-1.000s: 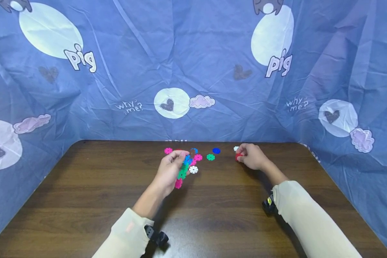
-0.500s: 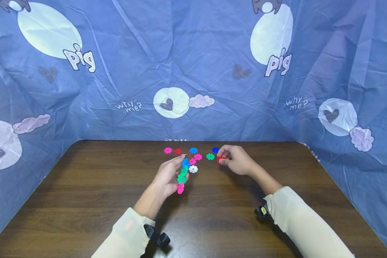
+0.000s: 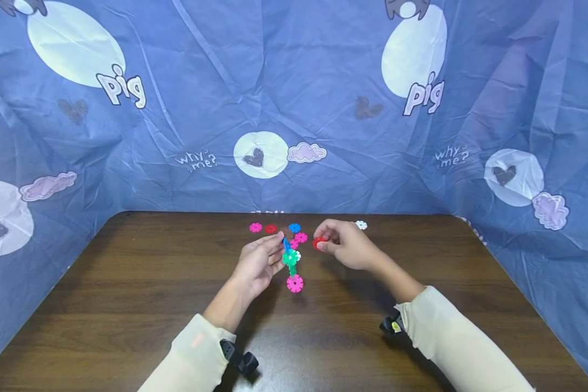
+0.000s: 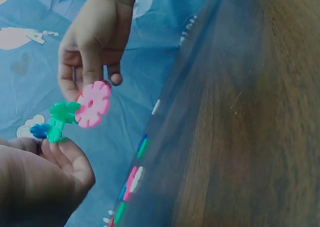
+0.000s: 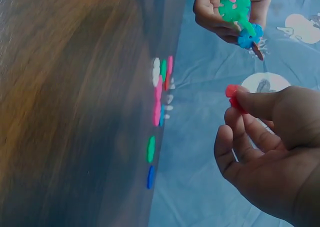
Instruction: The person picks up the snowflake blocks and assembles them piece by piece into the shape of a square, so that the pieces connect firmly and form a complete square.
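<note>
My left hand (image 3: pixel 256 265) pinches a chain of joined snowflake discs (image 3: pixel 292 258) above the table. The chain has blue and green discs, with a pink disc (image 4: pixel 95 105) at its near end. A small brown piece (image 5: pixel 257 51) shows edge-on beyond the blue disc in the right wrist view. To the right, my right hand (image 3: pixel 349 246) pinches a red snowflake disc (image 3: pixel 318 243) between thumb and fingertips. In the right wrist view this red disc (image 5: pixel 235 99) is partly hidden by the thumb. A gap separates it from the chain in the head view.
Loose snowflake discs lie near the back of the brown table (image 3: pixel 142 283): pink (image 3: pixel 255 227), red (image 3: pixel 271 229), blue (image 3: pixel 294 228) and white (image 3: pixel 361 225) among them. A green disc (image 5: pixel 151 149) and a dark blue one (image 5: pixel 150 177) are behind my right hand. Patterned blue cloth (image 3: pixel 294 98) surrounds the table.
My right hand has carried the red disc leftward, from beside the white disc toward the chain. The left hand has turned the chain, and its pink end has swung to the right.
</note>
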Demonstrator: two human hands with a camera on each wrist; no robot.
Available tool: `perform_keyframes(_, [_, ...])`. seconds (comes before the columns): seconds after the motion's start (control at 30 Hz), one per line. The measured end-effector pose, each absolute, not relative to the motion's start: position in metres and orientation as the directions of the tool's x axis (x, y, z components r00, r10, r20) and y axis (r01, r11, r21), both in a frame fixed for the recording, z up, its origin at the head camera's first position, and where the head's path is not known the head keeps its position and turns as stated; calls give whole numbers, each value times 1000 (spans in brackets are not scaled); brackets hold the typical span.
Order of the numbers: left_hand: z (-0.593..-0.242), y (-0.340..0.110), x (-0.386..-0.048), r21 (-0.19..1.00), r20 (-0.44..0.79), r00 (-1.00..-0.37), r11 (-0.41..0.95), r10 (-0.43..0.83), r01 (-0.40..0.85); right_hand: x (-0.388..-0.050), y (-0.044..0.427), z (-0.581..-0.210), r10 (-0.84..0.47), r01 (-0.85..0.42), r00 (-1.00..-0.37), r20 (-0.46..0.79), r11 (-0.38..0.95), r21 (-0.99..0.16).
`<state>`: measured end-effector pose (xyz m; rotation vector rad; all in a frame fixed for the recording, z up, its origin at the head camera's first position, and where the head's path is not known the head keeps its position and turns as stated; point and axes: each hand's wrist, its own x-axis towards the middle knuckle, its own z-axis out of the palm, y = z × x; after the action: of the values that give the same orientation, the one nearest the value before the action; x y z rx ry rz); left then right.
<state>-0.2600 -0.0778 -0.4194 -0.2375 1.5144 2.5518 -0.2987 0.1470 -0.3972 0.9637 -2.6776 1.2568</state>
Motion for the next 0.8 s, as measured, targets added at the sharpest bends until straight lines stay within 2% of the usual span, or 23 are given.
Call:
perform_keyframes(0.2, [-416,-75,-257,872,-164,-983,-454,79,-182,-290,137,-396,-443,-552,-817,370,413,-724])
perform_keyframes(0.4, [-411,-71,-253,909,-118,-992,-399,39,-124,-281,131,-395,-387,-596,-793,471,326,-734])
perform_keyframes(0.8, [-407,-67,-248,950,-94,-991,-288,94,-118,-273,127,-394,-360,-612,-782,509,288,-737])
